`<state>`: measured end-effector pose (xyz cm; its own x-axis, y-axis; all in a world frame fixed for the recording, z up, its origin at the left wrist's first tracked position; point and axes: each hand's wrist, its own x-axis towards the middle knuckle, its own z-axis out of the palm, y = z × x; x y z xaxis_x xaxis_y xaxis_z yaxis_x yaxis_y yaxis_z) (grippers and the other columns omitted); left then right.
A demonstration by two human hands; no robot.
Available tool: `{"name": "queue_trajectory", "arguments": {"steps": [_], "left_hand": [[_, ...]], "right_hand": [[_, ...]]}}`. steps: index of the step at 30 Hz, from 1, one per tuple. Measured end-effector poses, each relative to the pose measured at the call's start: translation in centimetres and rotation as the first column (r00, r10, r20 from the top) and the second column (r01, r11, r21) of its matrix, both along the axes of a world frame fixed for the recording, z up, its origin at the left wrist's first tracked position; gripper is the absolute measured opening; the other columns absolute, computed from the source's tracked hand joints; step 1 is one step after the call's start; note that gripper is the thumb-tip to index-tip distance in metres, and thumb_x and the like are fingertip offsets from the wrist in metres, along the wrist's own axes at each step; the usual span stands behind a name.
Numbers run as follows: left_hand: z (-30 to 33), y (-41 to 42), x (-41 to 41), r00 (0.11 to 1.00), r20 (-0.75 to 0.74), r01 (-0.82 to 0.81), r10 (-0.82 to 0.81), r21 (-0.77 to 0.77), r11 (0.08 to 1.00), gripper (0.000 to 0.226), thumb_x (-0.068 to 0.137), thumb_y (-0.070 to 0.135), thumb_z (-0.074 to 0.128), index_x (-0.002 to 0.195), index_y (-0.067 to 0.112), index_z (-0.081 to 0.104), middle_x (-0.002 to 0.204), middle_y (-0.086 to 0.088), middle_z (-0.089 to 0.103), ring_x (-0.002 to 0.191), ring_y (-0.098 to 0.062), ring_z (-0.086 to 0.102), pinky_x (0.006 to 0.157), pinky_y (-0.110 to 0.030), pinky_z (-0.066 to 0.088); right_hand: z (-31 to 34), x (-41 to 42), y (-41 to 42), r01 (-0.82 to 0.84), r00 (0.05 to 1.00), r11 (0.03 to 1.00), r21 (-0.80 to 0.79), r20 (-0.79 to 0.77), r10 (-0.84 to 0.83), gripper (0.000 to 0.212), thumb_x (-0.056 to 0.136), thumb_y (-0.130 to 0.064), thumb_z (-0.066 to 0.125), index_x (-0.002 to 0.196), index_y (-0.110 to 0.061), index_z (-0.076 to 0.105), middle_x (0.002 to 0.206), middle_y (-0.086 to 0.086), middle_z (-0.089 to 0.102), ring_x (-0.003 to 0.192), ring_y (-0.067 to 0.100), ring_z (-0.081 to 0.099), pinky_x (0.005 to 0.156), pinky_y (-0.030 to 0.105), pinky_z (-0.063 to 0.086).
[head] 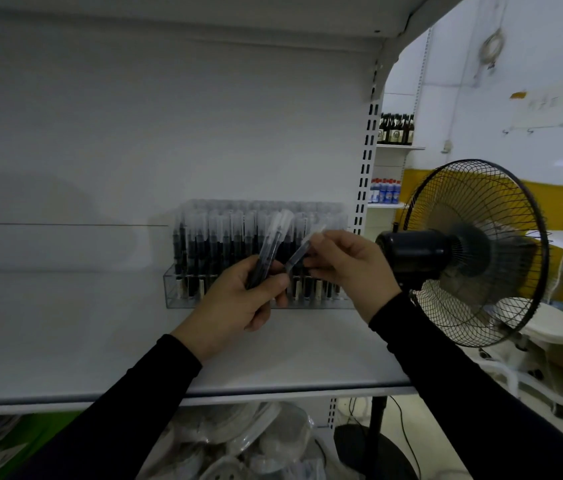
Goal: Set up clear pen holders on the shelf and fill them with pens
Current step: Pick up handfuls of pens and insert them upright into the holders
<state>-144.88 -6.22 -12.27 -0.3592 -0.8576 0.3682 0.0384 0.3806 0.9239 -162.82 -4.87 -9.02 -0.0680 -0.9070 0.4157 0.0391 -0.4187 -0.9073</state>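
Observation:
A clear pen holder (172, 292) stands at the back right of the white shelf (65, 341), packed with several upright black pens (217, 244) with clear caps. In front of it my left hand (238, 303) grips a small bundle of pens (269, 247), their caps pointing up. My right hand (346, 265) pinches a single pen (299, 254) that slants between the two hands, just in front of the holder's right half. The hands hide the holder's lower middle.
A black standing fan (474, 251) stands close to the shelf's right end, its base and cable on the floor. A slotted upright (365, 188) bounds the shelf on the right. Plastic-wrapped goods (256, 441) lie on the shelf below. Bottles (396, 128) stand on distant shelves.

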Motion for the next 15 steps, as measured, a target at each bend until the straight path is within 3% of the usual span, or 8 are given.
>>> {"name": "queue_trajectory", "arguments": {"steps": [4, 7, 11, 15], "left_hand": [[0.0, -0.1, 0.0, 1.0, -0.02, -0.005, 0.005, -0.005, 1.0, 0.009, 0.096, 0.019, 0.057, 0.097, 0.01, 0.057, 0.068, -0.009, 0.059, 0.04, -0.016, 0.035, 0.039, -0.023, 0.028], [0.0, -0.1, 0.0, 1.0, -0.015, -0.009, 0.009, -0.004, 1.0, 0.019, 0.095, 0.024, 0.058, 0.095, 0.005, 0.055, 0.062, -0.005, 0.052, 0.04, -0.016, 0.034, 0.039, -0.023, 0.027], [0.0, 0.0, 0.0, 1.0, 0.018, -0.016, 0.016, -0.023, 1.0, 0.026, 0.098, 0.026, 0.055, 0.085, 0.004, 0.046, 0.062, -0.009, 0.047, 0.041, -0.016, 0.034, 0.041, -0.024, 0.027], [0.1, 0.1, 0.1, 0.999, 0.024, -0.025, 0.026, -0.033, 0.999, 0.024, 0.098, 0.026, 0.054, 0.084, 0.008, 0.047, 0.062, -0.009, 0.05, 0.041, -0.016, 0.035, 0.042, -0.024, 0.027]], "right_hand": [[1.3, -2.1, -0.3, 0.083, 0.983, 0.996, -0.019, 0.168, -0.079, 0.014, 0.094, -0.017, 0.057, 0.089, -0.009, 0.068, 0.091, 0.011, 0.073, 0.082, 0.018, 0.071, 0.069, 0.023, 0.056], [2.4, -3.9, -0.9, 0.192, 0.959, 0.98, -0.055, 0.22, -0.176, 0.013, 0.094, -0.018, 0.059, 0.092, -0.01, 0.068, 0.086, 0.005, 0.073, 0.08, 0.015, 0.07, 0.07, 0.022, 0.055], [2.6, -5.6, -2.2, 0.448, 0.893, 0.873, -0.192, 0.049, -0.447, 0.014, 0.092, -0.019, 0.062, 0.099, -0.01, 0.071, 0.081, 0.001, 0.071, 0.077, 0.015, 0.068, 0.074, 0.025, 0.059], [2.1, -5.8, -2.9, 0.507, 0.828, 0.811, -0.292, -0.094, -0.552, 0.014, 0.093, -0.021, 0.061, 0.1, -0.013, 0.071, 0.08, -0.003, 0.07, 0.077, 0.015, 0.069, 0.075, 0.024, 0.059]]}}
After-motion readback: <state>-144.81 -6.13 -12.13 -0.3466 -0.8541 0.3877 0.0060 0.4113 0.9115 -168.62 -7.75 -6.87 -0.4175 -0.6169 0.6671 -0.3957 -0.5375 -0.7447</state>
